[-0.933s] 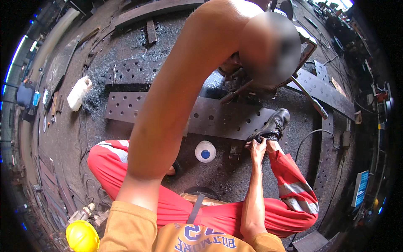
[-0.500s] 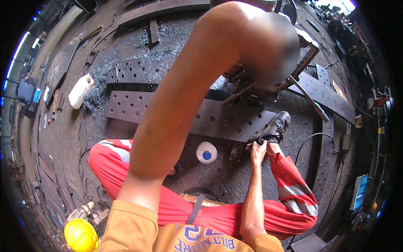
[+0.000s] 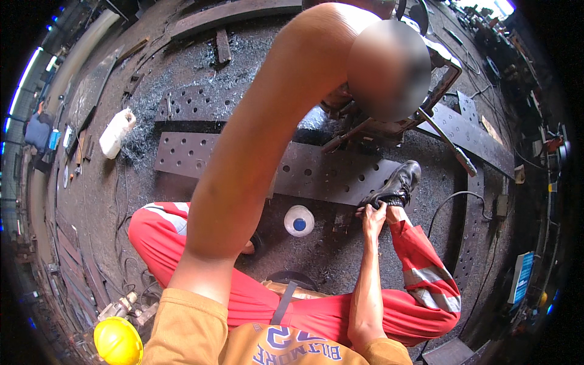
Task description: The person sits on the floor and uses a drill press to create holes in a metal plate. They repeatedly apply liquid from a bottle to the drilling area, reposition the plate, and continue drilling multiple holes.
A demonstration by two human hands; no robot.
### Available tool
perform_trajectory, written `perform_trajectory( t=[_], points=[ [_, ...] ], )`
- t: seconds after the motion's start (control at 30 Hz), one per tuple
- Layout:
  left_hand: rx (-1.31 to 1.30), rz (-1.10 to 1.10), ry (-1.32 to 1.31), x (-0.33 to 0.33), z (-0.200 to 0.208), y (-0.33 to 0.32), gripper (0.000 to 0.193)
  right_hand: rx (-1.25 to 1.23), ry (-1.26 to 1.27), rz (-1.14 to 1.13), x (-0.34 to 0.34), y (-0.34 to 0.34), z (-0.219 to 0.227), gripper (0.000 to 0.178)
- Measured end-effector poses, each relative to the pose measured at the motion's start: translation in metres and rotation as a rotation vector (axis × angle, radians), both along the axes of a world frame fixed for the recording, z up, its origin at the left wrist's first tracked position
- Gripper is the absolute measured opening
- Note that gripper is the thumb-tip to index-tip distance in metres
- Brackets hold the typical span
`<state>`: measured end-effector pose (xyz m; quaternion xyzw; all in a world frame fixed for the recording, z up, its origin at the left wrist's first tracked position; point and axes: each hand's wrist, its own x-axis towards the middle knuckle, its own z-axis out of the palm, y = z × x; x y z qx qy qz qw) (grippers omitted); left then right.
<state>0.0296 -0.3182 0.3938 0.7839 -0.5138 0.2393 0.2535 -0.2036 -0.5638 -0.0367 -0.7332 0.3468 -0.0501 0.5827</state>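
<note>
My left arm stretches up and forward across the view, and my left hand (image 3: 378,67) lies in a blurred patch, so its fingers cannot be made out. That patch sits over a dark metal machine (image 3: 420,118) with a long bar handle (image 3: 450,146). My right hand (image 3: 372,216) is closed round the heel and ankle of a black shoe (image 3: 401,185) on my right foot. The shoe rests by the end of a dark steel plate (image 3: 316,170) with rows of holes. Between my legs stands a white container (image 3: 293,214) with a blue cap.
A white jug (image 3: 117,134) lies among metal shavings at the left. Another drilled plate (image 3: 194,103) lies farther off. Cables (image 3: 453,198) run along the floor at the right. A yellow hard hat (image 3: 117,342) is at the lower left. A person (image 3: 39,131) is at the far left.
My left forearm has shifted very slightly to the left. The person at the far left has raised an arm. My right hand stays on the shoe.
</note>
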Motion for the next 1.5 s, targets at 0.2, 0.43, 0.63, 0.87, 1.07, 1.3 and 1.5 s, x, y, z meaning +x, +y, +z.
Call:
perform_trajectory(
  t=[0.2, 0.43, 0.63, 0.87, 1.07, 1.3, 1.5],
  points=[
    [0.037, 0.03, 0.027, -0.001, 0.006, 0.0, 0.008, 0.014, -0.011, -0.005, 0.002, 0.0, -0.001, 0.044],
    [0.139, 0.108, 0.095, -0.008, 0.011, 0.001, 0.009, 0.016, -0.027, 0.012, -0.001, 0.003, 0.003, 0.046],
    [0.18, 0.139, 0.151, -0.01, 0.016, -0.003, 0.009, 0.004, -0.032, -0.007, -0.003, 0.001, 0.001, 0.047],
    [-0.3, -0.316, -0.107, 0.013, -0.02, 0.003, 0.017, 0.018, -0.028, -0.024, -0.001, 0.002, 0.004, 0.046],
    [-0.433, -0.411, -0.072, 0.01, -0.022, -0.002, 0.021, 0.014, -0.014, -0.013, 0.001, 0.003, 0.001, 0.045],
    [-0.467, -0.356, -0.18, 0.005, -0.017, -0.003, 0.02, 0.0, -0.028, -0.005, -0.002, 0.0, -0.004, 0.045],
    [-0.075, -0.05, -0.059, -0.001, -0.007, 0.002, 0.016, -0.014, -0.021, -0.008, -0.002, 0.002, -0.003, 0.045]
  ],
)
